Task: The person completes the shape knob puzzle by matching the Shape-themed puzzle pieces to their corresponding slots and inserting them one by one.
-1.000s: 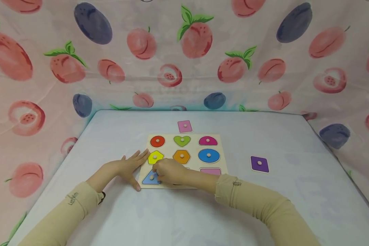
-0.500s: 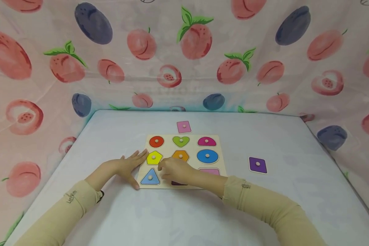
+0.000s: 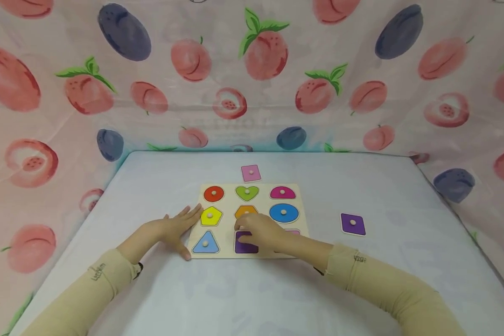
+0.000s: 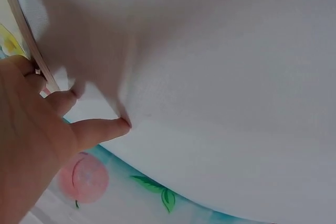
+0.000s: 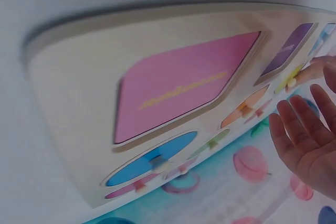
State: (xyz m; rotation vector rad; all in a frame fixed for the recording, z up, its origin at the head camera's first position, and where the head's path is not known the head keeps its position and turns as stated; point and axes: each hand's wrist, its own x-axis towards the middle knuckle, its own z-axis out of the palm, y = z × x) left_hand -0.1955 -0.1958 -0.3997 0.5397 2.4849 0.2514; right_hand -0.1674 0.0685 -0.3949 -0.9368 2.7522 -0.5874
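Note:
A cream knob puzzle board (image 3: 231, 205) lies mid-table. Seated in it are a light blue triangle (image 3: 206, 243), a yellow pentagon (image 3: 211, 216), a blue oval (image 3: 283, 213) and several other pieces. Its purple square recess (image 3: 246, 247) and pink recess (image 5: 178, 85) hold no piece. My left hand (image 3: 174, 232) rests at the board's left edge, fingers spread and straight. Over the purple recess hovers my right hand (image 3: 260, 231), its fingers loosely bent and nothing in them; it partly covers the orange hexagon (image 3: 246, 209).
Beyond the board's far edge lies a pink knobbed piece (image 3: 251, 173). To the right of the board, a purple square piece (image 3: 353, 224) lies on the white-covered table (image 3: 277, 298). A fruit-print cloth (image 3: 218, 56) hangs behind the table.
My right hand has moved right, from the light blue triangle to over the purple recess, leaving the triangle uncovered in its place. The left hand has stayed at the board's edge.

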